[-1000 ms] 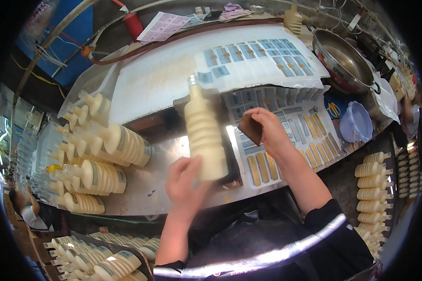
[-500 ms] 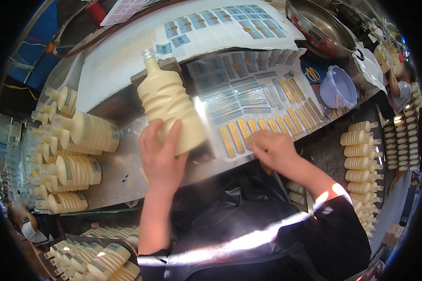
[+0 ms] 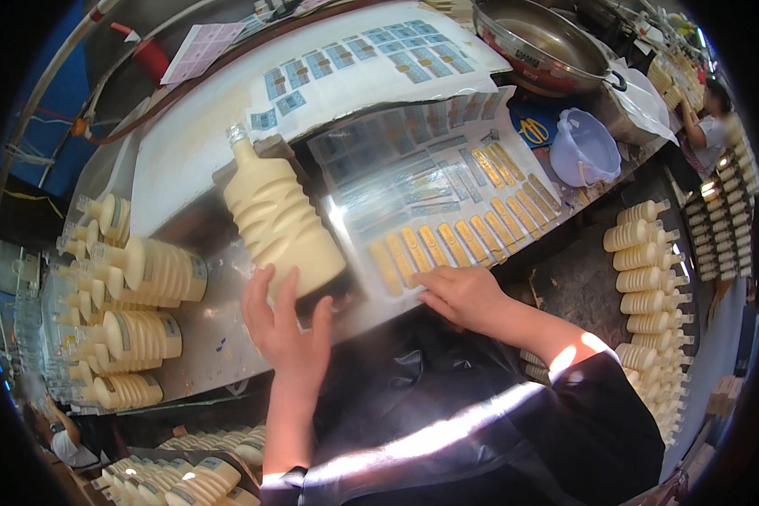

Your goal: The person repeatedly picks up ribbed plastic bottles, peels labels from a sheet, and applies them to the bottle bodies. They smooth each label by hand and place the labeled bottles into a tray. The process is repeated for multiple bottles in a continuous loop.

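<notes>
A cream ribbed bottle with a clear neck leans back against a dark support on the metal table. My left hand is at the bottle's base, its fingers spread; whether the fingertips touch the bottle is hard to tell. My right hand is at the lower edge of a sheet of labels, by the row of gold label strips. Its thumb and forefinger are drawn together at the lower ends of the left strips. What lies between them, if anything, is hidden.
Many cream bottles lie stacked at left, more at right. Behind are a white board with blue labels and a metal pan. A lilac bucket stands right of the labels. People work at both sides.
My left hand has drawn back from the bottle's lower face and spread its fingers. My right hand has moved left along the gold strips. The whole view has shifted slightly.
</notes>
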Available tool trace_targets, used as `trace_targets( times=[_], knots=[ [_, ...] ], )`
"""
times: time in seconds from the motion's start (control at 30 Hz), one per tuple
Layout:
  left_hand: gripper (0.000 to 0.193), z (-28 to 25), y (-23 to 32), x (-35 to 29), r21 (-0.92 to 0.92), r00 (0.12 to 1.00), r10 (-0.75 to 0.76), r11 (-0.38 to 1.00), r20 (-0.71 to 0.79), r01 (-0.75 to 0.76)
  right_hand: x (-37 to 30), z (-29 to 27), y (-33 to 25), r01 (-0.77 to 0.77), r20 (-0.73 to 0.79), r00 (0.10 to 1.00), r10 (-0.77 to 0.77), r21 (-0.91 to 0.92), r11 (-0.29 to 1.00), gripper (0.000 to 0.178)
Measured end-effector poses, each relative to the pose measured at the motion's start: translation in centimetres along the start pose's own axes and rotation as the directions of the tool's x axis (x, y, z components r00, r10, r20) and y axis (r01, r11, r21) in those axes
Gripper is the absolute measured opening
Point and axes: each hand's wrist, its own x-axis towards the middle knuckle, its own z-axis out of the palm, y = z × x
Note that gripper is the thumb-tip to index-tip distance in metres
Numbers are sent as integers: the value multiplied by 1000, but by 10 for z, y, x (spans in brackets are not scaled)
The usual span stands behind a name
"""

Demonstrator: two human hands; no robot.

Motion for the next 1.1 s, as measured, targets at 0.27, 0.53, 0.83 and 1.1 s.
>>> trace_targets(
  times=[0.27,0.53,0.83,1.1],
  knots=[
    [7,-123,95,102,-704,816,501,689,287,-175,6,-8,-6,7,-72,997,-7,-4,1000,20],
    [19,-134,93,107,-767,723,677,534,137,-355,18,2,-13,123,-64,990,-123,0,992,16],
    [23,-130,102,95,-672,773,613,505,-162,-541,31,-2,-21,159,-7,987,-159,-28,987,17],
    [31,-121,90,104,-794,754,651,414,-84,-445,43,3,-13,67,-97,993,-67,-5,998,12]
  ],
)
